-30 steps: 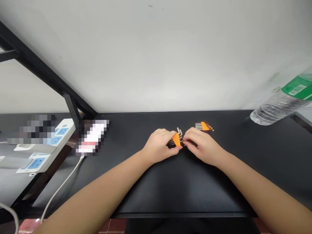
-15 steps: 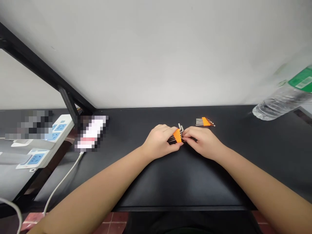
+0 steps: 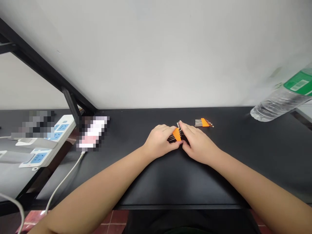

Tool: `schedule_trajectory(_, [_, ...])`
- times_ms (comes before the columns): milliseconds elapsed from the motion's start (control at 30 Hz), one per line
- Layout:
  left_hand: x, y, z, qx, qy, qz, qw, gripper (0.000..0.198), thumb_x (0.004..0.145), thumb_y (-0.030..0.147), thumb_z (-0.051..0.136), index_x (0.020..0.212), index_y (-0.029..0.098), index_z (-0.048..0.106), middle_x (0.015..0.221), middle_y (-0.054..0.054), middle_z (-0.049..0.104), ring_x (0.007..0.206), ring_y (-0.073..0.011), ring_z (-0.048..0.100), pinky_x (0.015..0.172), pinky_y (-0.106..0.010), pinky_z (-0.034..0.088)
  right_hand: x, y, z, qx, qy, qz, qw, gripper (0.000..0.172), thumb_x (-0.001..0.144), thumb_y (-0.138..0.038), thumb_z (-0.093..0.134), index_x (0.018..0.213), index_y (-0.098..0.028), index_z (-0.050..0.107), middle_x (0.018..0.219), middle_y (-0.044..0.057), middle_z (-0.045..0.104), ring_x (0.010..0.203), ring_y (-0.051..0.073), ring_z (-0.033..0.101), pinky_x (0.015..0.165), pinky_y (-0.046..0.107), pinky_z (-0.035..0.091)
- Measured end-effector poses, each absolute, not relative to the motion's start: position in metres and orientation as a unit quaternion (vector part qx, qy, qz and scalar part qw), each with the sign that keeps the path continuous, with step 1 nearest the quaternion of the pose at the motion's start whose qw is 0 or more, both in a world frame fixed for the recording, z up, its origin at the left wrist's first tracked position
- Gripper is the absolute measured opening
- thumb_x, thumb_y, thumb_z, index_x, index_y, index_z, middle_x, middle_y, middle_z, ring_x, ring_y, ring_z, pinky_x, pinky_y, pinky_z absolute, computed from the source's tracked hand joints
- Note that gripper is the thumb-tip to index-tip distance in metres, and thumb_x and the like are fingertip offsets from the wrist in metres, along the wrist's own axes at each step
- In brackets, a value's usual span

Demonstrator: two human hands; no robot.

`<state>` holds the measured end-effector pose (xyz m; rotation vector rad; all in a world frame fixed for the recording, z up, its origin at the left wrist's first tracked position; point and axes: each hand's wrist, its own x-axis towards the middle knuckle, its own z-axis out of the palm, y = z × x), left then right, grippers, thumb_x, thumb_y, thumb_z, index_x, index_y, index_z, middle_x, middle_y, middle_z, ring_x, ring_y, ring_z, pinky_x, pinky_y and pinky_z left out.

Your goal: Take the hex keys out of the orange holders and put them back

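Left hand (image 3: 158, 141), right hand (image 3: 200, 144); orange holder (image 3: 176, 134) between

Smooth, bright metal is seen in the L-shaped keys (image 3: 172, 137), which are set in orange plastic holders (image 3: 177, 134). The black table (image 3: 185, 182) is finished smooth, with a soft sheen. Clear, ribbed plastic is shown by the bottle (image 3: 275, 105), white plastic by the power strip (image 3: 58, 136).
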<state>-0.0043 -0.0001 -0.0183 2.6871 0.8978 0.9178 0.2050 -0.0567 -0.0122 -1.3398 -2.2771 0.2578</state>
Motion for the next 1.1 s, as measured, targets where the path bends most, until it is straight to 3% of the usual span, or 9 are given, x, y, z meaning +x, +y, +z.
schedule_trajectory(167, [-0.002, 0.0, -0.018, 0.901, 0.293, 0.313, 0.063, 0.024, 0.092, 0.043, 0.066, 0.099, 0.02, 0.061, 0.074, 0.0, 0.065, 0.072, -0.0188, 0.06, 0.078, -0.037, 0.049, 0.197, -0.06, -0.019, -0.472, -0.831, 0.145, 0.258, 0.092, 0.093, -0.011, 0.047, 0.168, -0.024, -0.004, 0.17, 0.016, 0.025, 0.155, 0.031, 0.032, 0.12, 0.057, 0.042])
schedule_trajectory(367, [-0.003, 0.0, -0.015, 0.898, 0.286, 0.331, 0.04, 0.027, 0.095, 0.043, 0.064, 0.107, 0.02, 0.059, 0.079, -0.002, 0.065, 0.074, -0.0194, 0.06, 0.079, -0.037, 0.048, 0.201, -0.059, -0.018, -0.495, -0.807, 0.183, 0.266, 0.087, 0.094, -0.015, 0.05, 0.169, -0.027, 0.006, 0.168, 0.015, 0.033, 0.152, 0.032, 0.039, 0.119, 0.057, 0.043])
schedule_trajectory(633, [-0.003, 0.001, -0.015, 0.899, 0.293, 0.321, 0.049, 0.024, 0.094, 0.04, 0.065, 0.105, 0.02, 0.059, 0.078, -0.001, 0.065, 0.075, -0.0201, 0.062, 0.079, -0.037, 0.049, 0.196, -0.06, -0.016, -0.468, -0.832, 0.165, 0.248, 0.097, 0.092, -0.015, 0.052, 0.168, -0.025, -0.006, 0.169, 0.018, 0.028, 0.154, 0.033, 0.035, 0.117, 0.057, 0.045])
schedule_trajectory(700, [-0.004, 0.002, -0.015, 0.902, 0.292, 0.314, 0.054, 0.025, 0.094, 0.041, 0.065, 0.108, 0.02, 0.059, 0.08, -0.002, 0.066, 0.077, -0.0206, 0.064, 0.081, -0.037, 0.05, 0.199, -0.058, -0.013, -0.466, -0.838, 0.153, 0.238, 0.092, 0.091, -0.015, 0.052, 0.168, -0.021, 0.001, 0.168, 0.02, 0.031, 0.152, 0.032, 0.037, 0.116, 0.055, 0.046])
schedule_trajectory(800, [-0.006, 0.002, -0.016, 0.9, 0.301, 0.309, 0.064, 0.029, 0.093, 0.041, 0.067, 0.113, 0.021, 0.059, 0.086, -0.002, 0.07, 0.082, -0.0213, 0.067, 0.085, -0.038, 0.051, 0.217, -0.051, -0.007, -0.484, -0.832, 0.12, 0.242, 0.074, 0.087, -0.01, 0.051, 0.159, -0.017, 0.034, 0.157, 0.018, 0.049, 0.144, 0.032, 0.05, 0.114, 0.055, 0.047])
schedule_trajectory(900, [-0.007, 0.003, -0.017, 0.894, 0.321, 0.306, 0.069, 0.032, 0.089, 0.04, 0.07, 0.114, 0.022, 0.06, 0.084, 0.0, 0.07, 0.078, -0.0205, 0.067, 0.086, -0.038, 0.052, 0.244, -0.04, -0.004, -0.556, -0.788, 0.093, 0.246, 0.041, 0.086, -0.011, 0.053, 0.124, -0.019, 0.066, 0.124, 0.013, 0.071, 0.112, 0.03, 0.068, 0.094, 0.049, 0.057])
schedule_trajectory(1000, [-0.007, 0.004, -0.018, 0.889, 0.333, 0.305, 0.07, 0.034, 0.086, 0.04, 0.073, 0.112, 0.022, 0.061, 0.081, 0.001, 0.068, 0.076, -0.0199, 0.067, 0.085, -0.037, 0.053, 0.264, -0.033, -0.004, -0.573, -0.791, 0.119, 0.176, 0.014, 0.087, -0.018, 0.058, 0.091, -0.022, 0.07, 0.095, 0.006, 0.072, 0.087, 0.024, 0.068, 0.076, 0.041, 0.056])
schedule_trajectory(1100, [-0.007, 0.004, -0.019, 0.891, 0.331, 0.302, 0.067, 0.031, 0.085, 0.041, 0.074, 0.108, 0.022, 0.063, 0.08, 0.001, 0.068, 0.074, -0.0192, 0.066, 0.084, -0.036, 0.053, 0.268, -0.031, -0.004, -0.573, -0.79, 0.155, 0.152, 0.014, 0.086, -0.018, 0.058, 0.078, -0.024, 0.068, 0.083, 0.001, 0.07, 0.077, 0.02, 0.064, 0.07, 0.035, 0.051])
